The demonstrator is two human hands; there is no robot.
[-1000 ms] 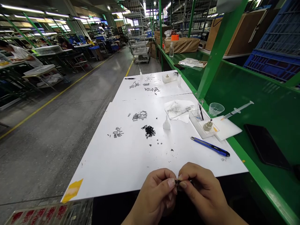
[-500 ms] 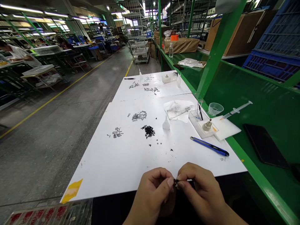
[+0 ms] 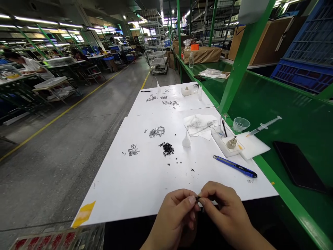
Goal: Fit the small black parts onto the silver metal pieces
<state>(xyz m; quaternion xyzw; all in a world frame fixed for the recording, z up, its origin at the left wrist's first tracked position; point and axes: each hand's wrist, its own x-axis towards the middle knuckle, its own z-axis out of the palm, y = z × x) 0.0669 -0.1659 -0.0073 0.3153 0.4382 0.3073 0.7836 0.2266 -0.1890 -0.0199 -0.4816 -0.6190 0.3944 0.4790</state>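
A: Starting from the left of the white table point(image 3: 111, 187), what is there?

B: Yellow tape point(image 3: 83, 214) at the near corner, then a loose heap of metal pieces point(image 3: 133, 150), a denser metal heap point(image 3: 157, 131) farther back, and a pile of black parts point(image 3: 168, 148), well beyond the hands.

A: And the left hand point(image 3: 177, 215)?

B: Its thumb and forefinger are pinched almost together on a small black part point(image 3: 197, 198), just past the table's near edge or over it; the view doesn't settle which.

A: So which hand is nearer that part?

B: Neither. It sits between the two sets of fingertips, to the right of the left thumb and to the left of the right hand point(image 3: 225, 208), whose thumb and forefinger also look closed on it.

A: Its long axis?

B: Cannot be told; the fingers cover too much. Only a dark sliver shows in the gap.

A: Anything farther right?

B: A blue cutter point(image 3: 235, 166), lying slantwise beyond the right hand, untouched.
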